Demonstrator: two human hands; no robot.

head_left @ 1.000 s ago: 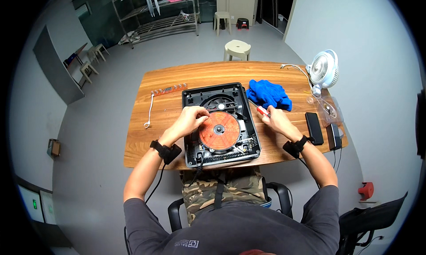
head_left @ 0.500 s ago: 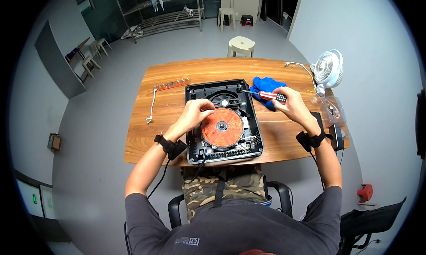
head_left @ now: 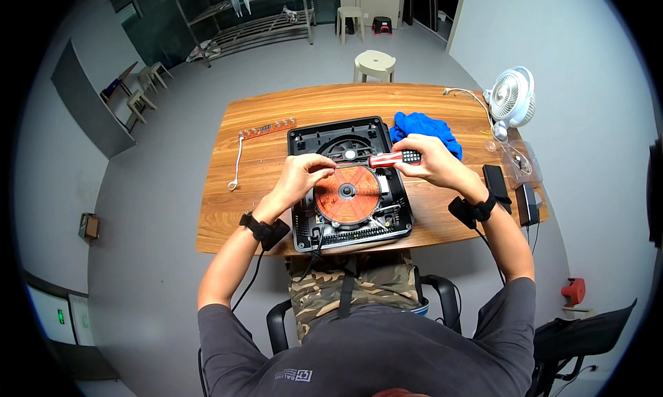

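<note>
An opened induction cooker base (head_left: 298, 239) lies on the table in front of me, its round copper coil (head_left: 338, 202) and black cooling fan (head_left: 340, 148) exposed. My right hand (head_left: 429, 163) grips a screwdriver (head_left: 385, 161) by its red, white and black handle. The shaft points left across the gap between fan and coil, toward my left fingers. My left hand (head_left: 304, 179) is at the coil's upper left edge with thumb and fingers pinched together. Whatever those fingertips hold, if anything, is too small to tell.
A blue cloth (head_left: 425, 131) lies right of the cooker. Farther right stand a white fan (head_left: 511, 100), a clear plastic box (head_left: 519, 163) and black boxes (head_left: 526, 203). At left lies an orange strip (head_left: 266, 129) with a white cable (head_left: 239, 163). Wrist straps with cables hang from both forearms.
My right hand has brought the screwdriver left and slightly down, from beside the blue cloth to over the cooker. My left hand stays pinched at the coil's edge.
</note>
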